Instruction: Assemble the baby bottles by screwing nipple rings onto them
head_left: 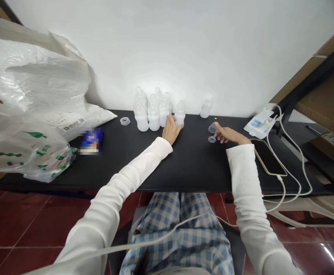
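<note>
Several translucent white bottles stand in a cluster at the back of the black table, against the wall. My left hand is closed around the base of the rightmost bottle in the cluster. My right hand pinches a small clear cap between its fingertips, just above a clear ring lying on the table. One more bottle stands apart to the right.
Another clear ring lies left of the bottles. Large plastic bags fill the left end, beside a blue packet. A phone with a white cable and a white box sit at the right.
</note>
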Motion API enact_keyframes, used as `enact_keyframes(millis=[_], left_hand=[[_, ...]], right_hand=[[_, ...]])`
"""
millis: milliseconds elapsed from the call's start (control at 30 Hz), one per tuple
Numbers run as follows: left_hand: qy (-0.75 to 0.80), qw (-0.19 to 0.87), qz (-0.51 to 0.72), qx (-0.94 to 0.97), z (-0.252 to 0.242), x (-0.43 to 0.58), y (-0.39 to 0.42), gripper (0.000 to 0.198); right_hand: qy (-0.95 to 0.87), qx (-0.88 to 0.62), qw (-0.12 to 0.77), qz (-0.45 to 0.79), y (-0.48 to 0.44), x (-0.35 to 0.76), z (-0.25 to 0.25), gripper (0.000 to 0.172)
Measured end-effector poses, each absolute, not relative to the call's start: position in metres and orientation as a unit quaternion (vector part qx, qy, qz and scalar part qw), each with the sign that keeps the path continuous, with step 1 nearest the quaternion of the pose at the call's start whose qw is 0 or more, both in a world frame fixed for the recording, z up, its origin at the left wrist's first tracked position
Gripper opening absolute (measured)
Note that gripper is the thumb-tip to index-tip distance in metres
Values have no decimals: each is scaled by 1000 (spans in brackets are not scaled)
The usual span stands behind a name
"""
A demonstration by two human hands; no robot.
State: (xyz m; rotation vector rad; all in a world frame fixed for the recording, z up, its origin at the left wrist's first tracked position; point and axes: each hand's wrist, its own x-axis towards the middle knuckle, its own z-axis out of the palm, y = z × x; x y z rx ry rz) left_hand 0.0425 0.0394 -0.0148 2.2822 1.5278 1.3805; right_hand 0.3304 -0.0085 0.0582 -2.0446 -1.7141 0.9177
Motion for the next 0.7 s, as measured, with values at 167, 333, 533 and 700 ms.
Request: enact_keyframes(millis=[167, 333, 533, 700], left_hand=[[501, -10, 424, 754, -12, 41, 43, 26], [530, -17, 362, 767, -7, 41, 48, 21], [534, -18, 350, 770, -8, 41, 55, 28], [530, -13, 350, 772, -7, 42, 48, 33]], right_hand=[[-671, -655, 141, 316, -11, 338, 52, 55], [-697, -628, 182, 294, -3, 334, 46, 43], [-706, -583, 261, 307, -5, 314, 49, 39], [-728, -519, 285, 345, -1, 289, 42, 34]])
